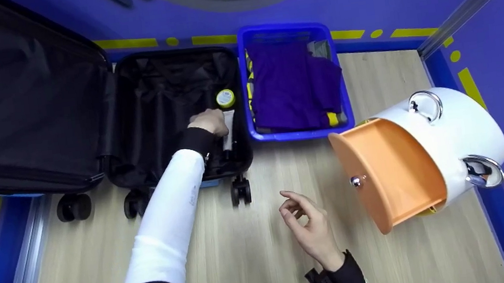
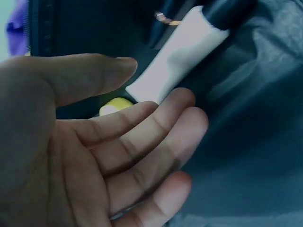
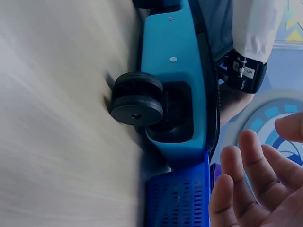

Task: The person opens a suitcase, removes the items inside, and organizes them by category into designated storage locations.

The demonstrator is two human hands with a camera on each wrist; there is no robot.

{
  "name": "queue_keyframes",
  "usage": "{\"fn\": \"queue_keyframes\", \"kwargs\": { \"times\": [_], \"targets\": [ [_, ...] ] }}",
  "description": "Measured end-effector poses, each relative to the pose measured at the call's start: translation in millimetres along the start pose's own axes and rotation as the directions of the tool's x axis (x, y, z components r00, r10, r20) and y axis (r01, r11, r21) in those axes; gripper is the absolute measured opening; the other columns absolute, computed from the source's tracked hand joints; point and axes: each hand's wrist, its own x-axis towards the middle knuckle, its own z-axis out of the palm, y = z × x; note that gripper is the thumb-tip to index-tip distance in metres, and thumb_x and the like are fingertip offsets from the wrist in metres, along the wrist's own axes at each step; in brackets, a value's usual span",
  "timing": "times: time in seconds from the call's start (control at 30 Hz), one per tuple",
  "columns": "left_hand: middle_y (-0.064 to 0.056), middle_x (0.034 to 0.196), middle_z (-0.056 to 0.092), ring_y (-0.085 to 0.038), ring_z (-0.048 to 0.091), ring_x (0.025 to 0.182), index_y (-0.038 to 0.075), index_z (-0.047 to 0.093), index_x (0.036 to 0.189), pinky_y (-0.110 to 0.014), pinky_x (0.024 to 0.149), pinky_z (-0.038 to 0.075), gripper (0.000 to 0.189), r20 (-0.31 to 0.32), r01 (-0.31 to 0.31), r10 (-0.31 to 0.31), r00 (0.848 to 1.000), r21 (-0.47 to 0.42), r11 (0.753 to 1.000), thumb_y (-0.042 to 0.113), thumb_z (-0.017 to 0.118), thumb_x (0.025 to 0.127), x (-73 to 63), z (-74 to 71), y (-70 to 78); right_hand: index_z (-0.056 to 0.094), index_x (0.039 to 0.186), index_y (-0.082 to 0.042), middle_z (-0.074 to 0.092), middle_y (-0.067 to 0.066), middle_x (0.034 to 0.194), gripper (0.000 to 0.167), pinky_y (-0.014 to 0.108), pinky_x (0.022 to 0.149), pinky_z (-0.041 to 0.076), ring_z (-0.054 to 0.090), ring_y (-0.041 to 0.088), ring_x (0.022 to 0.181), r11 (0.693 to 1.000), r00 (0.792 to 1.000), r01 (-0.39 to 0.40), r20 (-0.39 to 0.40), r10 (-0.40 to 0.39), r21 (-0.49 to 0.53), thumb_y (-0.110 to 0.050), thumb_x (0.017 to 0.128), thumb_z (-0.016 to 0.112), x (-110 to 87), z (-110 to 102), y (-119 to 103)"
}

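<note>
My left hand (image 1: pixel 209 121) reaches into the open black suitcase (image 1: pixel 161 124), just beside a white tube with a dark cap (image 1: pixel 229 127). In the left wrist view the fingers of the left hand (image 2: pixel 123 151) are loosely bent and nothing is in the palm; the white tube (image 2: pixel 175 54) lies beyond the fingertips. A small round yellow tub with a pale lid (image 1: pixel 225 98) sits above the tube, along the suitcase's right side. Near the tube is a dark slim item with a gold band (image 2: pixel 166 20). My right hand (image 1: pixel 312 232) hovers over the floor, fingers loosely curved, holding nothing.
A blue basket (image 1: pixel 304 134) with folded purple clothes (image 1: pixel 283 84) stands right of the suitcase. Farther right lies a white rounded cabinet (image 1: pixel 464 130), its orange drawer (image 1: pixel 394 167) pulled out. Suitcase wheels (image 1: pixel 240 190) stick out toward me.
</note>
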Motion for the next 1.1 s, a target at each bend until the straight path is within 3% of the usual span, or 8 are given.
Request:
{"fn": "queue_keyframes", "kwargs": {
  "times": [0.13,0.27,0.33,0.4,0.63,0.97,1.07,1.1],
  "targets": [
    [-0.011,0.101,0.077,-0.033,0.068,0.109,0.011,0.077,0.09,-0.054,0.086,0.052,0.026,-0.017,0.037,-0.037,0.999,-0.006,0.999,0.032,0.078,0.075,-20.0,-4.4,12.9,0.068,0.127,0.0,0.071,0.015,0.089,0.035,0.03,0.065,0.054,0.065,0.015,0.074,1.0,1.0,-0.018,0.017,0.019,-0.016,0.005,0.092,0.072,-1.7,-0.3,0.9],
    [-0.02,0.129,0.069,-0.037,0.063,0.121,0.003,0.072,0.119,-0.055,0.097,0.049,0.047,-0.005,0.053,-0.053,0.999,-0.006,0.999,0.029,0.082,0.08,-53.1,-16.2,28.5,0.068,0.13,-0.004,0.072,0.011,0.092,0.039,0.03,0.066,0.055,0.066,0.014,0.076,1.0,0.999,-0.024,0.03,0.024,-0.005,0.004,0.092,0.073,-3.8,-1.7,0.0],
    [-0.022,0.14,0.062,-0.037,0.06,0.127,0.002,0.068,0.128,-0.054,0.101,0.047,0.052,0.002,0.057,-0.057,0.998,0.004,0.998,0.028,0.077,0.084,-60.8,-18.6,33.1,0.068,0.131,-0.005,0.072,0.012,0.093,0.041,0.03,0.067,0.055,0.066,0.014,0.078,1.0,0.999,-0.02,0.038,0.02,-0.001,0.005,0.092,0.073,-4.8,-1.9,-0.1],
    [-0.021,0.141,0.062,-0.036,0.059,0.128,0.003,0.068,0.128,-0.054,0.101,0.047,0.049,0.014,0.055,-0.055,0.998,0.005,0.998,0.027,0.073,0.086,-65.4,-19.2,36.7,0.067,0.132,-0.006,0.073,0.011,0.094,0.043,0.03,0.067,0.055,0.067,0.014,0.079,1.0,0.999,-0.018,0.044,0.018,0.0,0.006,0.091,0.073,-6.1,-2.0,0.0],
    [-0.019,0.135,0.066,-0.035,0.061,0.126,0.005,0.072,0.116,-0.053,0.104,0.048,0.034,-0.009,0.057,-0.058,0.998,-0.1,0.993,0.023,0.067,0.087,-67.6,-14.4,39.9,0.068,0.128,0.0,0.072,0.013,0.091,0.039,0.032,0.065,0.055,0.066,0.016,0.077,1.0,1.0,-0.007,0.027,0.008,-0.01,0.008,0.09,0.072,-4.0,-2.9,-4.3],
    [-0.015,0.137,0.065,-0.032,0.059,0.128,0.012,0.075,0.112,-0.05,0.104,0.047,0.032,0.008,0.083,-0.082,0.997,-0.118,0.99,0.031,0.065,0.088,-72.4,-14.9,40.6,0.07,0.113,0.008,0.071,0.016,0.089,0.03,0.028,0.064,0.054,0.067,0.022,0.076,0.998,0.998,0.06,-0.033,-0.06,-0.011,0.018,0.085,0.07,30.1,-4.6,-39.4],
    [-0.015,0.129,0.069,-0.032,0.061,0.123,0.011,0.074,0.108,-0.05,0.102,0.048,0.033,0.009,0.075,-0.075,0.997,-0.14,0.987,0.036,0.07,0.087,-69.4,-15.3,38.2,0.071,0.111,0.009,0.072,0.015,0.089,0.03,0.022,0.069,0.054,0.067,0.022,0.078,0.995,0.994,0.095,-0.047,-0.095,-0.006,0.02,0.084,0.07,37.3,-13.9,-49.9],
    [-0.015,0.122,0.071,-0.033,0.063,0.119,0.011,0.074,0.103,-0.05,0.099,0.05,0.031,-0.005,0.073,-0.074,0.997,-0.144,0.987,0.037,0.072,0.085,-60.6,-11.5,34.4,0.071,0.111,0.009,0.073,0.015,0.09,0.03,0.021,0.07,0.054,0.068,0.021,0.08,0.994,0.993,0.105,-0.055,-0.105,-0.004,0.02,0.084,0.07,37.5,-19.0,-50.7]
  ]
}}
